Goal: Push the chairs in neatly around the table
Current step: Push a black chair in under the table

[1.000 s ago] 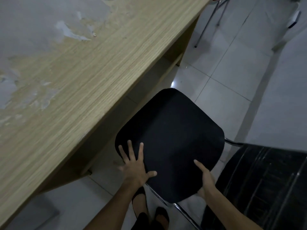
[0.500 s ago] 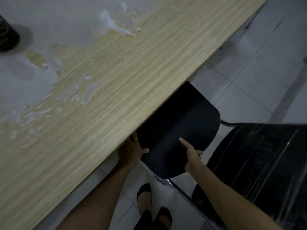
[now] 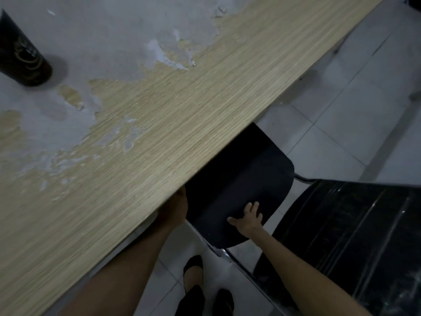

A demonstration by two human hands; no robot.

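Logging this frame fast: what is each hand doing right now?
Left hand: at the seat's left edge, fingers hidden under the table; grip cannot be told.
Right hand: open, fingers spread flat on the seat.

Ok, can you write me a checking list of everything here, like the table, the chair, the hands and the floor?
Surface: wooden table, its pale coating peeling in patches.
Job's things: black chair seat partly under the table edge; its metal frame shows below.
Clutter: dark cup on the table.
Hands: left hand at the seat's left edge, fingers hidden under the table; right hand flat on the seat, fingers spread.
Cables: nothing seen.
Surroundings: white tiled floor; a shiny black surface at right; the person's dark shoes.
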